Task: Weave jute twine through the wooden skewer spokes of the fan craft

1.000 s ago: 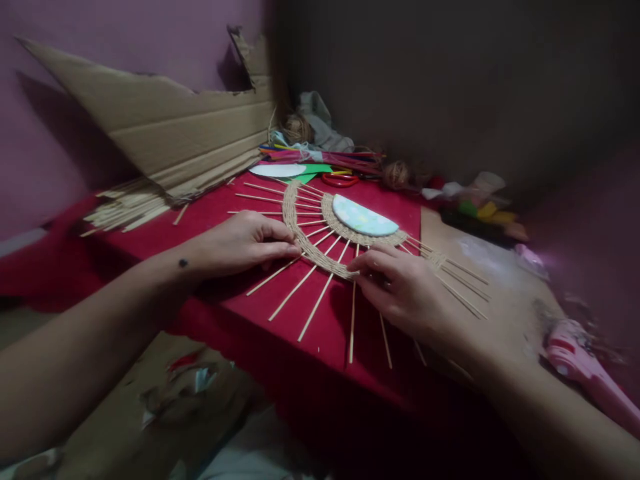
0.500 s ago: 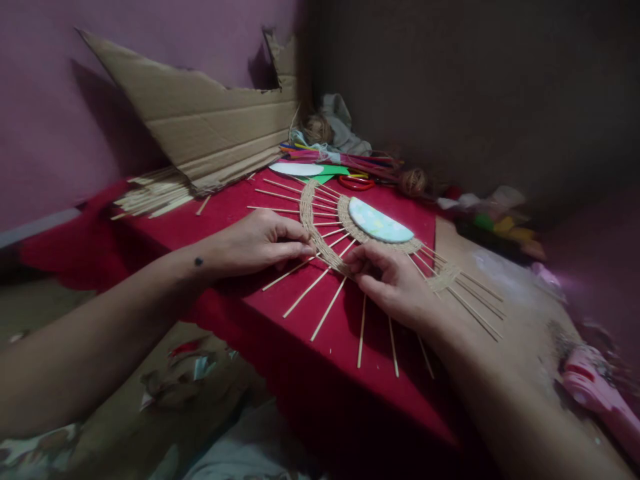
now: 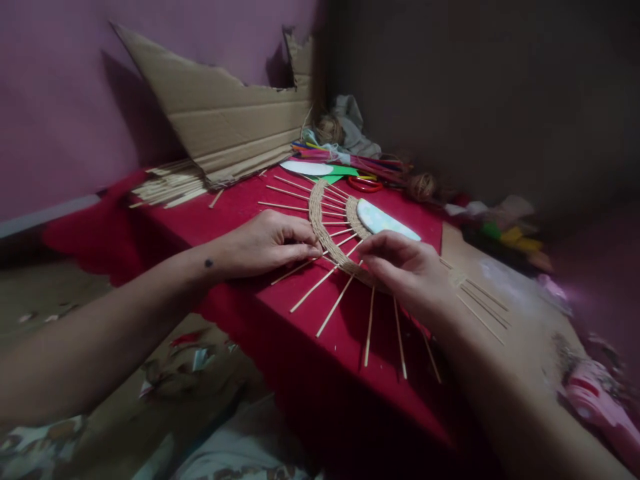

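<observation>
Tan twine band (image 3: 316, 212) curves across radiating pale sticks (image 3: 370, 327)

A low path runs over the red cloth (image 3: 233, 220) left of centre, between the loose stick bundle (image 3: 170, 187) and my left hand (image 3: 273, 247). Behind it, the cardboard (image 3: 225, 117) rises like a wall in the upper left. Splayed sticks (image 3: 314, 289) cross the centre and reach toward the front edge, so I can pass there only above them. My right hand (image 3: 415, 270) blocks the way in from the right. Above centre, red handles (image 3: 365, 187) and a twine ball (image 3: 423, 187) crowd the back. At right, the brown surface (image 3: 535, 300) gives me room up to the pink tool (image 3: 595, 400).
</observation>
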A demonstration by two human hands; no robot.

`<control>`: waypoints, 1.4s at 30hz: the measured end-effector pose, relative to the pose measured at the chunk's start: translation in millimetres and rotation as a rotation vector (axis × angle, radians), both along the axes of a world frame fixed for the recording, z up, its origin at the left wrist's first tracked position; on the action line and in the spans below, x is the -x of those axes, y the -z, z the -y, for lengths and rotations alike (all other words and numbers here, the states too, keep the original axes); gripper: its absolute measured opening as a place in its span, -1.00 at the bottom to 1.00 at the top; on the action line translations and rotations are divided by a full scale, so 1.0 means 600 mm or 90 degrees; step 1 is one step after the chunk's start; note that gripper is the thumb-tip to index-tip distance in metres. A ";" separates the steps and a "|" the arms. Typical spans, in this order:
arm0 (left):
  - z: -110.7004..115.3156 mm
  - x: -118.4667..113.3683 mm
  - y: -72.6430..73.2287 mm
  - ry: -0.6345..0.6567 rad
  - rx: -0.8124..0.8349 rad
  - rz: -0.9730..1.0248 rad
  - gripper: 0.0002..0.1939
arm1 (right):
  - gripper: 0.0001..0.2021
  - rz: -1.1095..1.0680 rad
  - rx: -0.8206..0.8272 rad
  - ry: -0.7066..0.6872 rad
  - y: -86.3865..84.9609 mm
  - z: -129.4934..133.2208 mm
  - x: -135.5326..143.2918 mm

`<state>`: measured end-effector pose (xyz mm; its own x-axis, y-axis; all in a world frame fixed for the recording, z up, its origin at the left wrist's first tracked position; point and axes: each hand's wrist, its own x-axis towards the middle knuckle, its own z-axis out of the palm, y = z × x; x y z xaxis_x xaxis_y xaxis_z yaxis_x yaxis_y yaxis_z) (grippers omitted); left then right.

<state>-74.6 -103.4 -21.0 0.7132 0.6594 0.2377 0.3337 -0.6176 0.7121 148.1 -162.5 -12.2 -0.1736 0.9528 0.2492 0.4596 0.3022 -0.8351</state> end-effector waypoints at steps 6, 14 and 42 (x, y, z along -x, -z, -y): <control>0.022 0.013 0.007 -0.002 0.062 0.034 -0.80 | -0.84 0.345 -0.161 -0.183 0.010 -0.027 0.009; 0.081 0.025 0.021 -0.054 -0.051 0.064 -0.84 | -0.82 0.766 -0.249 -0.238 -0.002 -0.020 0.030; 0.096 0.014 0.040 -0.299 -0.448 -0.205 -0.76 | -0.81 0.516 -0.292 -0.196 0.029 -0.029 0.007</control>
